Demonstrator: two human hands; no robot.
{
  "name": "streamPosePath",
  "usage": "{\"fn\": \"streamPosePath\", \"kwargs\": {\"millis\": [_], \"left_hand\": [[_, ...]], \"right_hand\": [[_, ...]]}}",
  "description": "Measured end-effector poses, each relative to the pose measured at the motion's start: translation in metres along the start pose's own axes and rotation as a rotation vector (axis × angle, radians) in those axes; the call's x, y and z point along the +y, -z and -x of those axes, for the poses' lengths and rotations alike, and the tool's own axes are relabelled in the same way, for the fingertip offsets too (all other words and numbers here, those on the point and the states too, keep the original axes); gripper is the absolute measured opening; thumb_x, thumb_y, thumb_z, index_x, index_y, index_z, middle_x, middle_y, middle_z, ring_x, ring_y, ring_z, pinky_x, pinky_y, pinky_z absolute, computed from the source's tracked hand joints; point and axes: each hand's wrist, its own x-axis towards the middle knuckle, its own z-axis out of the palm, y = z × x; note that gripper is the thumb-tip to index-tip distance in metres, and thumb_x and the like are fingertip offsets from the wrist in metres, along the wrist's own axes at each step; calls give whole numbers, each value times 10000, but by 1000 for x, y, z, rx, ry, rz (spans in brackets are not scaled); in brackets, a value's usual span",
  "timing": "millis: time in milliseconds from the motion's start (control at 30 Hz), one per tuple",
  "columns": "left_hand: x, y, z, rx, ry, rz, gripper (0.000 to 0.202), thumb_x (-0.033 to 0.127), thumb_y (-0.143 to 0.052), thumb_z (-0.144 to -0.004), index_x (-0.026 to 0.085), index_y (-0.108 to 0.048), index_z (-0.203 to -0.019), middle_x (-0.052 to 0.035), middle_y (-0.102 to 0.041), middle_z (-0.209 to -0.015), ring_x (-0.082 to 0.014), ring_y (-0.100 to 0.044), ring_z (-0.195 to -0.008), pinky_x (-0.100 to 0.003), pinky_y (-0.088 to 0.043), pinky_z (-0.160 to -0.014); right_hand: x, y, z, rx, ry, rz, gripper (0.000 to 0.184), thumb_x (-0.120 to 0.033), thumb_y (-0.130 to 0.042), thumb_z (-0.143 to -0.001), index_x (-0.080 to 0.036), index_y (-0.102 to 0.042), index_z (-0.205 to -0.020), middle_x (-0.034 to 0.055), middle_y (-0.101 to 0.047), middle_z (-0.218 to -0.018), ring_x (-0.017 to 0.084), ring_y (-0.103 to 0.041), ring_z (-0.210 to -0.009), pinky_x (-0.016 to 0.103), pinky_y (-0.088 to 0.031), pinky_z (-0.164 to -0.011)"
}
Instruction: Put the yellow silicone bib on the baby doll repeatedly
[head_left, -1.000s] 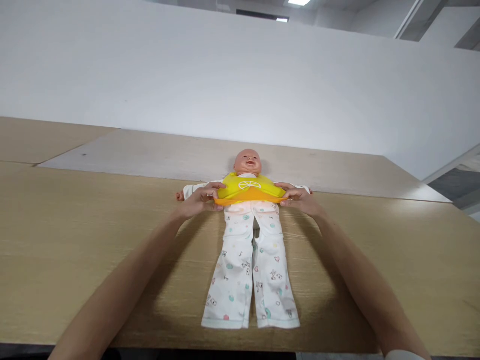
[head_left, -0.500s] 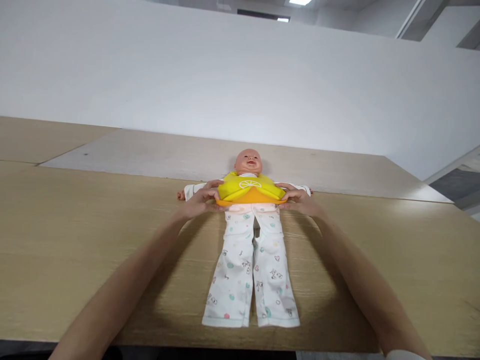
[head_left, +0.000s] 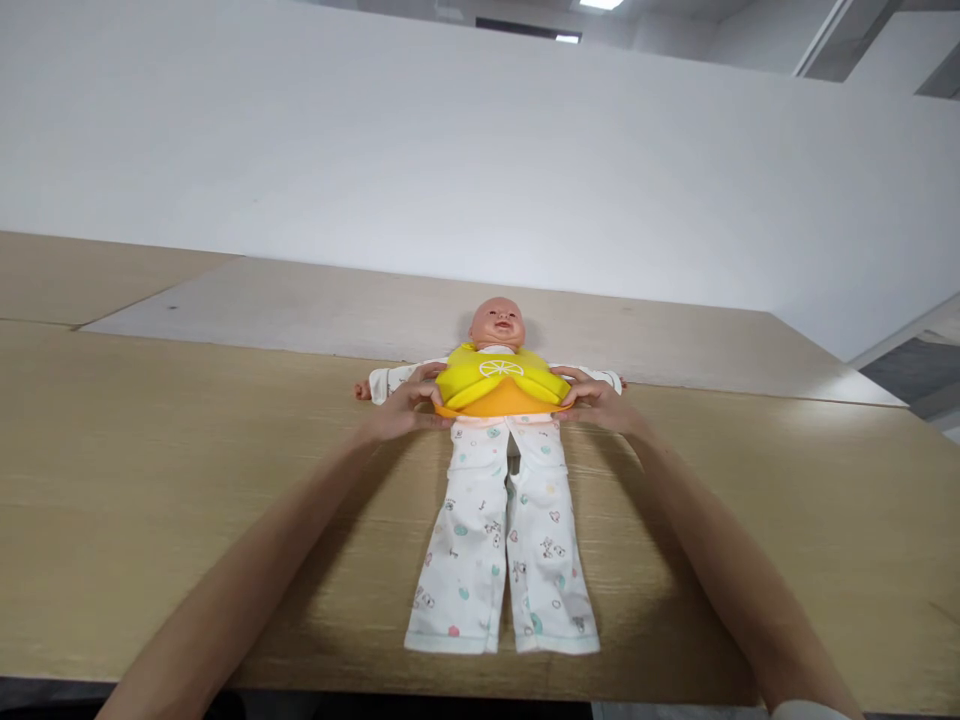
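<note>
A baby doll (head_left: pixel 496 322) lies on its back on the wooden table (head_left: pixel 150 480), head away from me, in white printed pyjamas (head_left: pixel 501 540). A yellow bib with an orange pocket rim (head_left: pixel 501 383) covers its chest. My left hand (head_left: pixel 405 402) pinches the bib's left lower edge, thumb on top. At the right lower edge my right hand (head_left: pixel 600 398) grips the bib the same way. Both hands rest against the doll's sides.
A paler board (head_left: pixel 315 310) lies on the table behind the doll, against a white wall (head_left: pixel 375 150). The table's near edge (head_left: pixel 375 690) runs along the bottom of the view.
The bib's orange lower rim has moved up the doll's body a little, and both hands have shifted slightly with it. The doll has stayed in place.
</note>
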Motion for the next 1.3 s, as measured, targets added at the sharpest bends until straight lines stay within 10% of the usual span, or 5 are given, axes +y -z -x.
{"fn": "streamPosePath", "kwargs": {"millis": [467,1300], "left_hand": [[-4,-13,2,103,9,0,546,650,-682,-749,165,-545,-539,-134,-453,-1420,-328,-399,-1378,-476,-246,-1195],[-17,-26,7,333,-245,-527,447,395,-386,-999,175,-636,-701,-108,-572,-1314,-240,-505,-1226,-469,-384,-1106]], "right_hand": [[-2,1,3,-63,-17,53,512,-648,-735,-699,-138,-731,-730,109,-414,-1472,251,-426,-1384,343,-394,-1131],[-8,-5,3,-1,108,276,497,-615,-626,-824,-145,-691,-678,86,-458,-1450,242,-529,-1295,385,-400,-1128]]}}
